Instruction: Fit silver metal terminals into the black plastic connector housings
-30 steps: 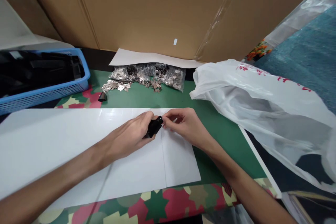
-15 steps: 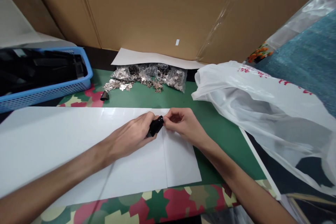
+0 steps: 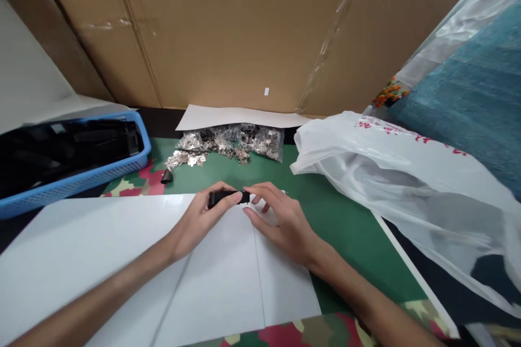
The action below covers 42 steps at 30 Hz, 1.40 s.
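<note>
My left hand (image 3: 202,218) is closed around a small black plastic part (image 3: 226,196), its thumb lying along the near side. The part is held lengthwise, left to right, above a white sheet (image 3: 134,260). My right hand (image 3: 280,217) is at the part's right end with thumb and fingers apart; its index fingertip is close to that end, and I cannot tell whether it touches. Beyond the hands lie small silvery metal pieces (image 3: 188,158), some loose and some in clear plastic bags (image 3: 266,143). A small black cone-shaped piece (image 3: 166,176) sits beside them.
A blue plastic basket (image 3: 101,172) of black parts stands at the left. On the right spreads a white plastic bag (image 3: 407,157) with red writing. A large cardboard sheet (image 3: 228,27) rises behind the green table surface (image 3: 345,238).
The black part has turned from slanted to nearly level in my left hand. My right fingers have gone from a pinch at its end to spread apart. The camera view has tilted up.
</note>
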Motion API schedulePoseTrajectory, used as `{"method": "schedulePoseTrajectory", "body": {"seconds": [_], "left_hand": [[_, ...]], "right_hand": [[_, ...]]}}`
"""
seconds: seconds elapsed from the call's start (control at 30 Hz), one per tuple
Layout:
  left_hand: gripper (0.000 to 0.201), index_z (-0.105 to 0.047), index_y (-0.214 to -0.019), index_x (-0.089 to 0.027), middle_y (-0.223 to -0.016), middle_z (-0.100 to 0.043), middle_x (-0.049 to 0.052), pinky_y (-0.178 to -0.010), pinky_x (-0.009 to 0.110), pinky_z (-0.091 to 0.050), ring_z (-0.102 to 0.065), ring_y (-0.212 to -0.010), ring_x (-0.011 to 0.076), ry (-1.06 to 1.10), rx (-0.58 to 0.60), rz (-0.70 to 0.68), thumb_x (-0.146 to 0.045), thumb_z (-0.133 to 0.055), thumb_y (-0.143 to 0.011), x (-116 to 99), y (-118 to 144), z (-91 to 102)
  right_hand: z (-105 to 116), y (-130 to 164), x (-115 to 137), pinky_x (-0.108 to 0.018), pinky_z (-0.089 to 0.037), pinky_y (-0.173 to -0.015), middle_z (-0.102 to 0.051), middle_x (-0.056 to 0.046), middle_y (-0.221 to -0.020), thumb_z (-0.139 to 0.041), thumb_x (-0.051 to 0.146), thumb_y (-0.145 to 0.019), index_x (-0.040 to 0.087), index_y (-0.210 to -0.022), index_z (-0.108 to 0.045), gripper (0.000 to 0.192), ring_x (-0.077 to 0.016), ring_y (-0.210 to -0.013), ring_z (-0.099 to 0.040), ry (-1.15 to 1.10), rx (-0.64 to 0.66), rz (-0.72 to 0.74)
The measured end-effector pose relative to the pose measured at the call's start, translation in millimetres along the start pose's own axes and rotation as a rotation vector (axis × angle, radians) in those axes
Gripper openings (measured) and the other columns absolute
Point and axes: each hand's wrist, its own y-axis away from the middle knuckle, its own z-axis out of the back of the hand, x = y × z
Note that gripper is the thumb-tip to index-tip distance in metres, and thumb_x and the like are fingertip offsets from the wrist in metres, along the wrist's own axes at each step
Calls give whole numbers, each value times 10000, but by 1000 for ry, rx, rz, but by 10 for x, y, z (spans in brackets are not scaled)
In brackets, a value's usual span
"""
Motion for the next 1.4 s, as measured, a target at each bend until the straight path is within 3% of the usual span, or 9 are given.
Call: {"method": "schedulePoseTrajectory", "body": {"seconds": [0.1,0.2,0.37,0.6,0.77,0.93,1.03,1.2,1.4], "left_hand": [[391,-631,-885,-188,-696,-370,-52,-574,265,-232,-296,-632,108,138,31,68,-571,-633,-965,7,-23,-12],[387,-635,-910,-187,-686,-340,-57,-565,270,-217,-276,-622,107,156,36,87,-571,-646,-957,31,-30,-20],[370,-607,-895,-187,-651,-335,-64,-558,272,-220,-296,-605,104,148,61,67,-547,-657,-961,87,-41,14],[349,-582,-858,-175,-633,-341,-64,-547,272,-219,-295,-586,97,210,147,36,-493,-643,-988,118,-71,47],[345,-578,-829,-174,-639,-331,-62,-538,277,-205,-279,-570,93,222,187,47,-474,-650,-985,133,-101,67],[326,-623,-904,-173,-645,-324,-61,-540,273,-188,-272,-597,104,157,173,32,-487,-637,-988,142,-97,95],[305,-634,-978,-180,-662,-321,-67,-550,262,-205,-267,-607,102,166,194,43,-484,-641,-990,128,-81,95],[287,-630,-1070,-201,-689,-411,-58,-552,249,-296,-364,-606,103,132,222,-12,-478,-636,-995,95,-54,94],[407,-599,-1223,-207,-876,-665,42,-681,297,-461,-584,-765,177,162,300,-7,-554,-502,-1034,98,-68,103]], "right_hand": [[-129,25,5,-272,-564,-690,-729,-84,-1117,-616,182,-990,187,-1243,-633,254,-160,-802,-707,155,-115,58],[-168,39,34,-265,-560,-675,-735,-73,-1100,-578,148,-1000,191,-1255,-626,264,-154,-773,-707,161,-135,18],[-111,45,61,-276,-552,-681,-732,-64,-1114,-562,128,-1009,202,-1280,-626,288,-158,-766,-700,104,-94,-19],[107,4,71,-304,-566,-815,-753,-86,-1145,-500,172,-1060,215,-1256,-647,248,-209,-967,-739,115,53,5],[164,12,72,-295,-557,-795,-763,-91,-1155,-464,193,-1082,202,-1248,-659,256,-202,-950,-749,134,102,28],[171,4,27,-274,-542,-794,-757,-64,-1189,-533,192,-1064,217,-1243,-664,224,-179,-960,-740,90,94,30],[172,-1,7,-263,-551,-778,-742,-48,-1184,-635,238,-1024,224,-1273,-654,250,-148,-869,-724,17,141,0],[91,18,-17,-258,-561,-723,-730,-34,-1066,-658,304,-1014,226,-1255,-658,254,-129,-761,-669,-40,72,-53],[91,-7,-40,-264,-589,-703,-747,-40,-1167,-669,239,-986,253,-1319,-620,337,-134,-771,-675,-151,44,-111]]}}
